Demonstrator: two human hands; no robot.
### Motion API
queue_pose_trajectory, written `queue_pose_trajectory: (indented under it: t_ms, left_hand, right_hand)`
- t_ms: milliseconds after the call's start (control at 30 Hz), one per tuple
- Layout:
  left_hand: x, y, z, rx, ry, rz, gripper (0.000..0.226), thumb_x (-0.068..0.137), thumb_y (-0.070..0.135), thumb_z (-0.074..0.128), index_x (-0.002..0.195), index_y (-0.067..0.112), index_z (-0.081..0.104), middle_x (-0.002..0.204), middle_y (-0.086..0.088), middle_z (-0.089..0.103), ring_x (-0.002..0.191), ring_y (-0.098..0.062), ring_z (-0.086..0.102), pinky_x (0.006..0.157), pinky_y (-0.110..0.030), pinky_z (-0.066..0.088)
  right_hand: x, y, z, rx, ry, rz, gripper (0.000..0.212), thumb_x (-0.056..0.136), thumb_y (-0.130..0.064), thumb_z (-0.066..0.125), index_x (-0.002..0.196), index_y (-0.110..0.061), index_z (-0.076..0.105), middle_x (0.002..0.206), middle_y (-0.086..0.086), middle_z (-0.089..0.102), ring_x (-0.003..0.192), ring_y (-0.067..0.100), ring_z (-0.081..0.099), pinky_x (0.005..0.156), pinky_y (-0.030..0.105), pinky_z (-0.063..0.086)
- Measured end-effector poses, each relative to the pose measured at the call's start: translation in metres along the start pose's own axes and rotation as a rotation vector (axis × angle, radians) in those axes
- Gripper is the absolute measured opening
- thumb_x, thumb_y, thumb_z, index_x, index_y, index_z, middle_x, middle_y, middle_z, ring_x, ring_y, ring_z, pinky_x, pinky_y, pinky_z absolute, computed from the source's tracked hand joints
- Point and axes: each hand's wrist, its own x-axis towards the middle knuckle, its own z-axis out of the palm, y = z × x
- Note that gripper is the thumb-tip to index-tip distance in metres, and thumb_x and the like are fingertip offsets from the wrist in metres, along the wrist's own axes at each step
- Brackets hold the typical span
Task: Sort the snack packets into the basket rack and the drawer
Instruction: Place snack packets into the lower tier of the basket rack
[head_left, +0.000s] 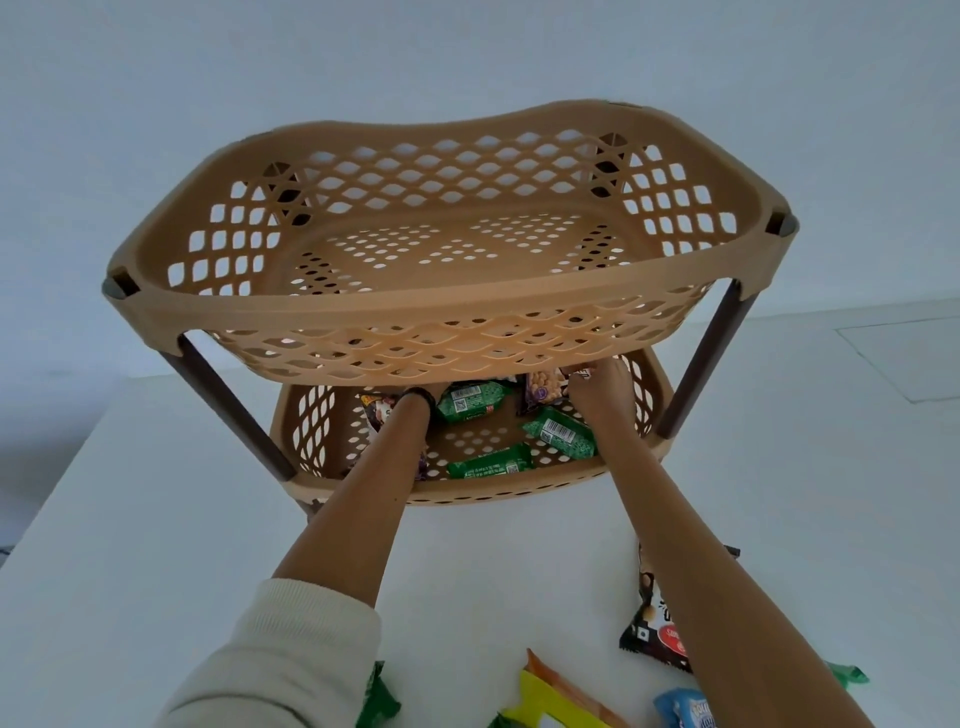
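While both arms reach under the empty upper basket (447, 306) of the basket rack (722, 332), the step in hand is loading or tidying snack packets in the lower basket (306, 431). The right hand (600, 389) is deep at the back right of that tier, fingers curled on the top edge of a dark peanut packet (543, 397) and apparently pinching it. The left wrist (415, 402), with a dark band, shows at the back left, but the left hand is hidden behind the upper basket's wall, so its grip cannot be told. Three green packets (491, 462) lie loose on the lower basket floor between the arms, and another dark packet (376, 410) sits just beside the left wrist.

Unsorted stock waits on the white worktop (156, 493) near the person: a dark packet with a red label (657, 623), a yellow-orange packet (545, 696), a blue packet (683, 712) and a green one (376, 696). No drawer is in view.

Judgement: task partly done. The next move likely calls for letting go of the peanut packet, drawing both hands out without snagging the upper basket, then picking from the worktop pile.
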Motion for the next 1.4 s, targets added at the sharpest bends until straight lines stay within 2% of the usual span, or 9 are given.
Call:
queue_pose_trajectory:
  t_ms: [100,233,433,633,800,900,967,1200,1400]
  left_hand:
    - [-0.016,0.005,0.000,-0.086,-0.047,0.161,0.034,0.099,0.019,0.042,0.130,0.003,0.045,0.138,-0.018,0.045,0.128,-0.032,0.041,0.109,-0.039,0.033]
    - [-0.041,0.006,-0.010,-0.024,-0.007,0.318,0.016,0.096,0.016,0.046,0.082,0.011,0.052,0.081,-0.005,0.053,0.078,-0.023,0.051,0.076,-0.032,0.044]
    - [-0.086,-0.019,-0.021,0.456,0.040,0.608,0.050,0.093,0.022,0.051,0.140,0.012,0.035,0.145,-0.013,0.036,0.135,-0.032,0.029,0.110,-0.045,0.031]
    - [-0.118,-0.059,-0.016,0.456,0.121,0.732,0.041,0.098,0.030,0.043,0.136,0.016,0.044,0.136,-0.006,0.045,0.126,-0.023,0.042,0.102,-0.037,0.040]
    - [-0.143,-0.086,0.001,0.412,0.300,0.826,0.031,0.099,0.027,0.038,0.124,0.019,0.055,0.128,0.002,0.054,0.122,-0.019,0.045,0.103,-0.033,0.026]
    - [-0.156,-0.098,0.010,0.476,0.369,0.905,0.034,0.097,0.028,0.042,0.127,0.017,0.054,0.130,0.001,0.055,0.126,-0.019,0.044,0.107,-0.029,0.018]
    - [-0.160,-0.102,0.011,0.471,0.377,0.904,0.039,0.098,0.029,0.042,0.134,0.018,0.049,0.137,0.000,0.050,0.133,-0.018,0.038,0.112,-0.027,0.011]
    - [-0.192,-0.118,0.038,0.247,0.238,0.882,0.057,0.096,0.015,0.044,0.148,0.021,0.022,0.158,0.006,0.009,0.147,-0.010,-0.005,0.117,-0.021,0.000]
    - [-0.205,-0.143,0.042,0.207,-0.068,0.938,0.038,0.098,0.020,0.041,0.134,0.030,0.046,0.139,0.013,0.047,0.125,0.006,0.039,0.105,-0.013,0.033]
  right_hand:
    - [-0.001,-0.001,-0.003,0.053,0.061,0.029,0.024,0.084,0.001,0.053,0.103,-0.007,0.065,0.117,0.011,0.061,0.094,0.023,0.059,0.076,0.032,0.053]
    - [-0.004,-0.005,-0.009,0.098,0.161,0.008,0.026,0.086,0.000,0.052,0.110,-0.005,0.062,0.123,0.013,0.055,0.096,0.019,0.057,0.073,0.020,0.044]
    - [-0.018,-0.018,-0.021,0.248,0.230,-0.187,0.025,0.089,-0.005,0.051,0.112,-0.005,0.062,0.111,0.012,0.065,0.100,0.024,0.063,0.081,0.027,0.053]
    - [-0.049,-0.012,-0.031,0.270,0.364,-0.361,0.027,0.086,0.001,0.049,0.109,-0.006,0.062,0.130,0.012,0.051,0.111,0.023,0.056,0.076,0.019,0.051]
    - [-0.093,0.018,-0.045,0.296,0.377,-0.551,0.032,0.082,0.007,0.045,0.102,-0.008,0.064,0.125,0.014,0.050,0.113,0.005,0.047,0.082,0.005,0.044]
    - [-0.116,0.040,-0.052,0.283,0.326,-0.570,0.031,0.080,0.010,0.046,0.102,-0.006,0.063,0.121,0.016,0.050,0.106,0.020,0.055,0.074,0.018,0.050]
    - [-0.129,0.054,-0.059,0.243,0.336,-0.563,0.031,0.080,0.009,0.045,0.101,-0.005,0.063,0.118,0.017,0.052,0.104,0.018,0.054,0.075,0.009,0.046]
    - [-0.153,0.102,-0.076,0.112,0.246,-0.163,0.033,0.083,0.006,0.052,0.113,-0.006,0.058,0.123,0.017,0.048,0.114,0.032,0.049,0.084,0.028,0.040]
    - [-0.156,0.119,-0.083,-0.143,-0.079,0.202,0.064,0.081,-0.024,0.067,0.135,-0.007,0.036,0.135,0.029,0.039,0.125,0.044,0.037,0.102,0.047,0.034]
